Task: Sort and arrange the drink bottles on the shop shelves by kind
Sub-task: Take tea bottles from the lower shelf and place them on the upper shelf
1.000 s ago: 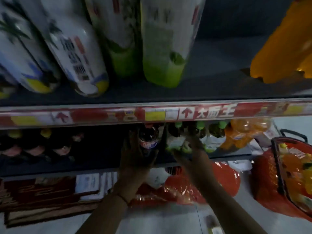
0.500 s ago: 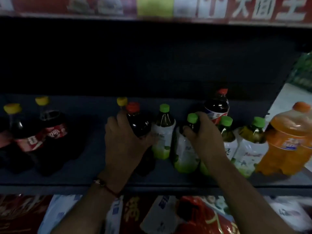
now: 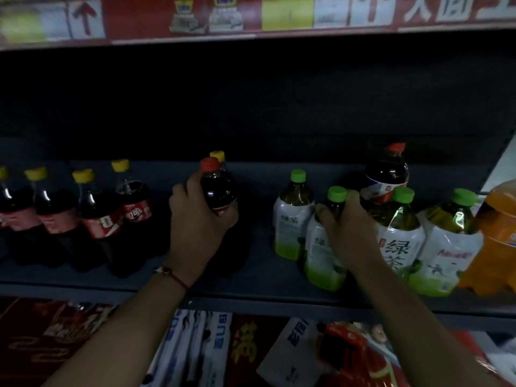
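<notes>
While the dark grey metal shelf carries every drink, its biggest is the orange plastic soda bottle at its right end. Left of that, the right hand has fingers wrapped around a green-capped green tea bottle holding yellow-green liquid, and further left the left hand curls its fingers around a red-capped dark cola bottle.

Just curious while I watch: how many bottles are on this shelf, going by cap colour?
Yellow caps: 5 in view, dark cola
Red caps: 2, dark cola, one in the left hand
Green caps: 4, green tea, one under the right hand
Orange bottle: 1, cap cut off
Total: 12
</notes>
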Action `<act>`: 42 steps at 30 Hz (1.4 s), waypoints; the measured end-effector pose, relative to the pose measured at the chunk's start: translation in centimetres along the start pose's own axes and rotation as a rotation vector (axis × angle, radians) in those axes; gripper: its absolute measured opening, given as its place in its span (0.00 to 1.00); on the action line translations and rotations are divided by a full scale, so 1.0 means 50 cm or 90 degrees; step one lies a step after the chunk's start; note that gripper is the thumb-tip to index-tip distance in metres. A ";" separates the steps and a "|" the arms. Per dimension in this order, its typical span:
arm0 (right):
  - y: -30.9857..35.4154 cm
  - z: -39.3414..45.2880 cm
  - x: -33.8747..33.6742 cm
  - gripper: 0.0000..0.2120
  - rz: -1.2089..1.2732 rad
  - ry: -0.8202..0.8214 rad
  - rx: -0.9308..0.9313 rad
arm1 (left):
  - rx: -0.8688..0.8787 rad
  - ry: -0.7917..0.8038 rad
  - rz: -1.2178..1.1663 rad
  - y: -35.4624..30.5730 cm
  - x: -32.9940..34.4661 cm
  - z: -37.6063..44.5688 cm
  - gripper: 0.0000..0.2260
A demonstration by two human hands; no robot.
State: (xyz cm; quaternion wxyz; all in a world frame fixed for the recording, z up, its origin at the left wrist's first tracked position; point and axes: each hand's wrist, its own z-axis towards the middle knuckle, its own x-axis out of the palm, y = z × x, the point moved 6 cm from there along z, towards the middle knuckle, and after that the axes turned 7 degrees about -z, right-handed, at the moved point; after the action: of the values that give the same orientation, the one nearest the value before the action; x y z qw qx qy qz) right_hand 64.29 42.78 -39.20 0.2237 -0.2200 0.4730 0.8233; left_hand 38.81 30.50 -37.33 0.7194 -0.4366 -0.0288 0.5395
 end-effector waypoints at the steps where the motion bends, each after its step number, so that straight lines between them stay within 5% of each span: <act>1: 0.007 -0.014 0.003 0.10 0.033 -0.007 -0.001 | -0.006 0.002 -0.006 0.006 0.000 -0.003 0.38; 7: 0.063 -0.095 -0.003 0.08 0.182 0.012 -0.009 | 0.106 0.016 0.056 -0.052 -0.015 -0.078 0.44; 9: 0.091 -0.121 -0.009 0.09 0.259 0.039 -0.011 | 0.095 0.180 -0.085 -0.078 0.003 -0.139 0.48; 12: 0.151 -0.148 -0.004 0.09 0.344 0.134 -0.007 | -0.092 0.404 -0.364 -0.083 0.056 -0.224 0.55; 16: 0.204 -0.137 0.032 0.17 0.383 0.277 0.023 | -0.133 0.307 -0.464 -0.051 0.039 -0.226 0.46; 18: 0.161 -0.080 0.052 0.23 0.375 0.221 0.058 | -0.179 0.265 -0.512 -0.025 0.020 -0.233 0.42; 20: 0.084 -0.016 0.075 0.43 0.345 0.142 0.113 | -0.270 0.212 -0.546 0.011 0.002 -0.253 0.38; 22: -0.008 0.021 0.134 0.60 0.331 0.183 0.141 | -0.344 0.161 -0.568 0.054 -0.015 -0.276 0.36; 24: -0.055 0.021 0.186 0.52 0.319 0.259 0.150 | -0.419 0.126 -0.580 0.100 -0.022 -0.301 0.40; 26: -0.075 0.013 0.197 0.38 0.293 0.233 0.165 | -0.470 0.087 -0.612 0.123 -0.036 -0.319 0.39; 29: -0.057 -0.032 0.167 0.30 0.308 0.215 0.199 | -0.550 0.074 -0.652 0.127 -0.065 -0.329 0.36; 32: -0.022 -0.121 0.111 0.19 0.413 0.269 0.287 | -0.660 0.062 -0.634 0.100 -0.124 -0.332 0.45; 34: 0.028 -0.186 0.047 0.14 0.490 0.304 0.354 | -0.711 0.084 -0.622 0.047 -0.169 -0.324 0.35; 37: 0.111 -0.254 -0.078 0.17 0.512 0.318 0.482 | -0.785 0.110 -0.605 -0.059 -0.242 -0.309 0.18; 42: 0.295 -0.286 -0.320 0.24 0.527 0.410 0.498 | -0.833 0.194 -0.577 -0.267 -0.366 -0.251 0.22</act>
State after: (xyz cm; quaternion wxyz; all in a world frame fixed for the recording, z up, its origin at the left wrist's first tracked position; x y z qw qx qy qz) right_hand 70.78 21.01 -26.52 -0.2012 -0.1578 0.8266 0.5014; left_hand 47.65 7.88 -28.41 0.4633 -0.7836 -0.4140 0.0041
